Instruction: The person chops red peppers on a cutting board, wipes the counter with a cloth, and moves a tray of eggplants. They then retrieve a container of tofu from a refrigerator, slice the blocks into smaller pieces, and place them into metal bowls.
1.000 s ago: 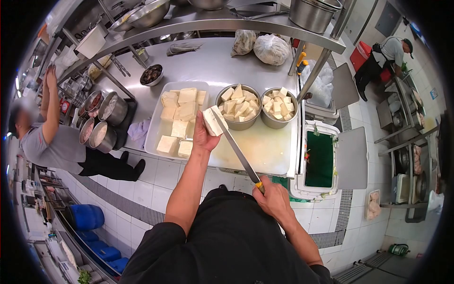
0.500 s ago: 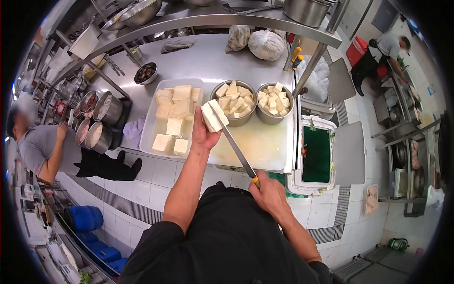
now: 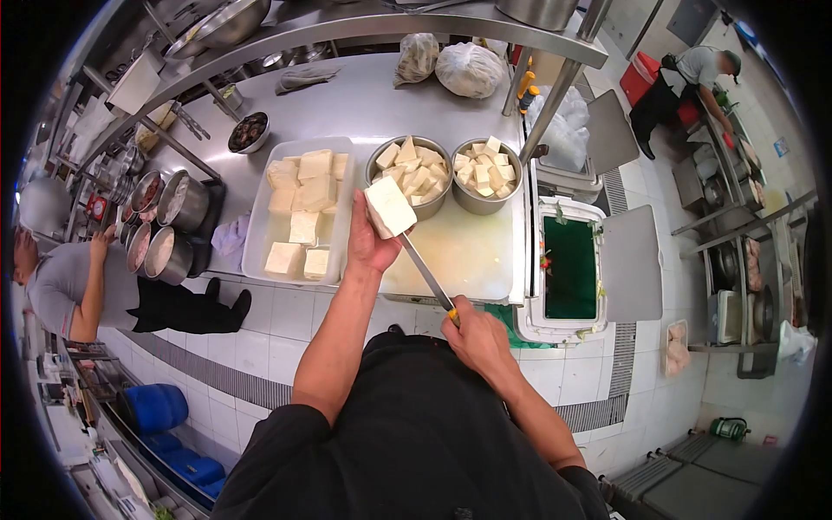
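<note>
My left hand (image 3: pixel 373 243) holds a white tofu block (image 3: pixel 390 208) above the cutting board (image 3: pixel 468 260). In my right hand (image 3: pixel 477 334) is the yellow-handled knife (image 3: pixel 427 276); its blade reaches up to the block, and the tip is hidden beneath or behind it. Left of the block, a white plastic tub (image 3: pixel 256 230) holds several large tofu blocks. Two round metal pots stand behind the board, the left pot (image 3: pixel 433 204) and the right pot (image 3: pixel 487 204), both filled with cut tofu pieces.
A dark-filled bowl (image 3: pixel 249 133) and tied plastic bags (image 3: pixel 468 71) stand on the steel counter (image 3: pixel 347 95) under a shelf. A green-lined bin (image 3: pixel 569 269) is right of the board. One person (image 3: pixel 87 286) stands at left, another (image 3: pixel 685 82) at back right.
The block, which showed a split with the blade in it, now presents one broad face, with the blade lower. The camera view has shifted, moving the scene slightly left and up.
</note>
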A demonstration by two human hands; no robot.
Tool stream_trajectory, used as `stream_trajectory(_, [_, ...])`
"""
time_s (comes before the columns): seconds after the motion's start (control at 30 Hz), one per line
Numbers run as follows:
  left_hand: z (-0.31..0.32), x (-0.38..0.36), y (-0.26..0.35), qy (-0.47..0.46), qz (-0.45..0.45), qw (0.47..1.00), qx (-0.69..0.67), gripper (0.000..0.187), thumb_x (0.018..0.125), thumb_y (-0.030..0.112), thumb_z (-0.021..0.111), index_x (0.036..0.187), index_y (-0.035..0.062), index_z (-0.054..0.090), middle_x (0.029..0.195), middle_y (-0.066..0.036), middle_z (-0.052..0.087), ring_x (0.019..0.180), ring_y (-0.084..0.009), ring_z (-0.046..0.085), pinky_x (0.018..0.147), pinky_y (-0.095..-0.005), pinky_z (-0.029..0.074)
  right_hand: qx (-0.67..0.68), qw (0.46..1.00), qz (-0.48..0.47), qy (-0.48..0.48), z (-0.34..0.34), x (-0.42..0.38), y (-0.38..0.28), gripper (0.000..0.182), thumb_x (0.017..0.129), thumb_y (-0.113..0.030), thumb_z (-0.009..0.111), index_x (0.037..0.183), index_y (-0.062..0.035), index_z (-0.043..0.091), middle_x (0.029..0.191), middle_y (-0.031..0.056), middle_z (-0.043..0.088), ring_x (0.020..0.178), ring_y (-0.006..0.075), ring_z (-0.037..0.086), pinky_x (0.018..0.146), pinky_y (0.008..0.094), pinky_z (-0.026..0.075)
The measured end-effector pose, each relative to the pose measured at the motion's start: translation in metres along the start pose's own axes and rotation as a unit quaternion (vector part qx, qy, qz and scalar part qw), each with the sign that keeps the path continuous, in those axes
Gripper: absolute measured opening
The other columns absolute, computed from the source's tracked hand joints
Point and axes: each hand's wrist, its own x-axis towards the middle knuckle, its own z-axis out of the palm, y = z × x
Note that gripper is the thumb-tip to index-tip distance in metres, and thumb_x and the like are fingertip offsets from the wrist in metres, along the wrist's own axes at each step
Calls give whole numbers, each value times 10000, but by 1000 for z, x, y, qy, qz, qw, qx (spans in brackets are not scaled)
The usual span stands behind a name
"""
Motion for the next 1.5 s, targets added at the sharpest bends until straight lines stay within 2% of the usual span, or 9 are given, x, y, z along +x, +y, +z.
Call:
stream_trajectory(0.4, [-6,-6,-19,-5,-19,999,26,570,946,639,582,1218,140,635,1054,-33,692,938,-214,664,811,-405,532,-2,1000,5,-2,7,2,10,234,941,-222,561,1002,3,540,732,244,667,730,472,652,682,569,489])
stream_trajectory(0.67, [-41,-5,-42,118,-65,990,43,499,949,567,637,1253,173,605,1106,-9,671,954,-201,646,804,-395,521,32,983,76,-163,-25,-39,61,305,931,-328,612,976,-30,568,789,235,670,776,450,658,694,519,494])
stream_trajectory(0.73, [-57,-6,-36,202,-150,953,169,530,910,502,719,1289,156,588,1176,-29,670,1063,-198,639,879,-415,523,93,956,140,-239,-42,-62,86,329,919,-352,626,948,-27,589,756,223,657,745,427,657,679,474,503])
stream_trajectory(0.9, [-72,-6,-53,164,-166,890,392,579,825,324,831,1263,33,588,1111,-112,701,934,-227,705,811,-391,560,140,918,281,-243,-45,-91,115,357,919,-373,623,977,-23,591,757,247,655,764,438,659,696,487,508])
stream_trajectory(1.03, [-68,3,-83,85,-88,801,586,651,771,291,853,1284,-8,589,1151,-151,702,967,-283,698,865,-341,554,-3,975,198,-100,-24,-88,114,344,941,-364,595,1060,-42,571,844,293,674,851,494,647,755,565,490])
stream_trajectory(1.1, [-55,-5,-78,85,86,439,890,624,816,257,811,1352,25,591,1097,-116,697,971,-239,684,875,-326,540,-8,977,197,-83,-17,-86,109,366,938,-376,612,1073,-39,563,833,276,677,858,487,646,759,547,487])
stream_trajectory(1.23, [-73,-7,-52,90,80,516,848,688,773,284,831,1368,27,599,1290,-204,640,1065,-296,656,940,-372,524,-4,979,191,-77,-15,-79,91,364,944,-364,602,1105,-39,568,854,277,687,878,488,648,774,545,494])
stream_trajectory(1.3, [-85,-13,-41,55,-27,709,702,646,807,262,805,1365,13,595,1274,-188,651,1056,-275,663,927,-358,530,-16,985,161,-65,-12,-74,84,328,947,-339,592,1076,-39,563,820,261,689,813,483,655,740,562,497])
stream_trajectory(1.5, [-92,-30,-52,45,-12,750,660,623,845,186,767,1399,-2,552,1222,-153,663,964,-218,666,875,-324,542,-32,988,124,-84,-5,-54,68,314,950,-336,584,1056,-42,557,813,265,684,812,481,653,736,571,491])
